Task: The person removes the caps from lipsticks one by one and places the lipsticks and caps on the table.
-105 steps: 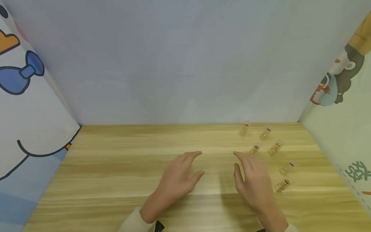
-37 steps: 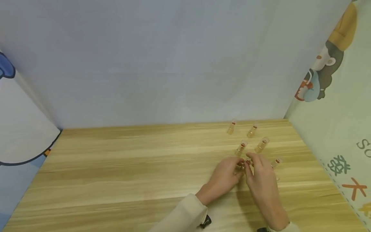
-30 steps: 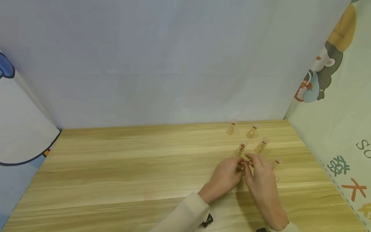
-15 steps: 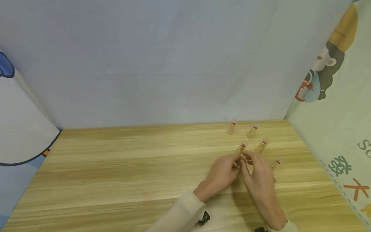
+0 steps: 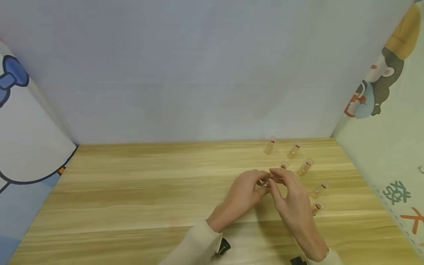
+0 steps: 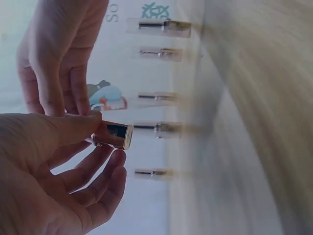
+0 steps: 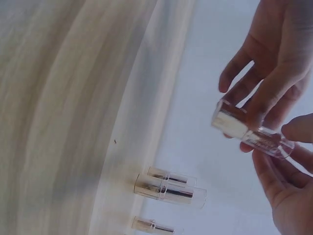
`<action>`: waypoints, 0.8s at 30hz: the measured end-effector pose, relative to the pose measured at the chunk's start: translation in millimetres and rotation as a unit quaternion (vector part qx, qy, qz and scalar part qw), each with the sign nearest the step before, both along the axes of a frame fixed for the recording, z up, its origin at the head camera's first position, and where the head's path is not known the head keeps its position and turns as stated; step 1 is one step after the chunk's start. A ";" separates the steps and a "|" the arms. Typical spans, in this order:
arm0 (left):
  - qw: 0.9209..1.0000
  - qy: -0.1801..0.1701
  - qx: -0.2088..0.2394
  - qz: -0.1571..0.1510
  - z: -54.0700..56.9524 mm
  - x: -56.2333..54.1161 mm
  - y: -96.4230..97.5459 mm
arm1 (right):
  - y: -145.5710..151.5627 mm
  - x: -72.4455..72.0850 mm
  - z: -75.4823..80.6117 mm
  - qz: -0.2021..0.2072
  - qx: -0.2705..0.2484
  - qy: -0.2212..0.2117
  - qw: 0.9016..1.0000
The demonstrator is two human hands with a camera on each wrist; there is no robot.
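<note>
A lipstick (image 7: 231,124) with a shiny gold base and a clear cap (image 7: 268,142) is held between both hands above the table. My left hand (image 5: 241,191) grips the gold base between thumb and fingers, its flat end facing out in the left wrist view. My right hand (image 5: 293,202) pinches the clear cap end with thumb and fingertips. Through the clear plastic the cap still shows in line with the base. Just beyond the right fingers stands another capped lipstick (image 5: 283,166), partly hidden by that hand.
Several more capped lipsticks stand upright on the right part of the wood-grain table (image 5: 139,191), among them a lipstick (image 5: 269,145) near the back wall and a lipstick (image 5: 317,208) beside the right wrist. Printed cloth walls (image 5: 205,73) close in the back and sides.
At first the hands hovered apart with nothing visibly held. They came together on a lipstick at the right and have since shifted slightly left with it. The standing lipsticks stayed put.
</note>
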State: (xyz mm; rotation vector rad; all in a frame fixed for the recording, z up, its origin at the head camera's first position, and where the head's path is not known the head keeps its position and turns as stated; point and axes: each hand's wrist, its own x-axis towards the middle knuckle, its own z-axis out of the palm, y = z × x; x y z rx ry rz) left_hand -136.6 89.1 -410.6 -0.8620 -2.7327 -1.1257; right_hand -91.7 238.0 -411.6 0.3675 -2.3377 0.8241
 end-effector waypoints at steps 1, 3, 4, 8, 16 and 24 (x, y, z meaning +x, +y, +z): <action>1.000 0.005 -0.005 0.002 2.2 0.3 -2.6 | -0.8 -0.7 0.6 0.007 -0.005 0.005 1.000; 1.000 0.012 -0.009 0.004 6.2 0.8 -7.6 | -2.4 -2.3 1.6 0.025 -0.017 0.013 0.999; 1.000 0.015 -0.010 0.005 7.8 0.9 -10.2 | -3.3 -3.2 2.1 0.034 -0.024 0.015 0.999; 1.000 0.008 -0.003 0.011 15.5 2.6 -22.7 | -7.9 -6.5 3.7 0.070 -0.052 0.017 0.996; 0.999 -0.011 0.020 0.026 32.4 3.4 -49.9 | -20.8 -18.7 9.9 0.174 -0.120 0.055 0.976; 0.998 -0.001 0.061 0.027 41.9 -3.1 -73.4 | -34.7 -31.4 15.0 0.248 -0.196 0.024 0.948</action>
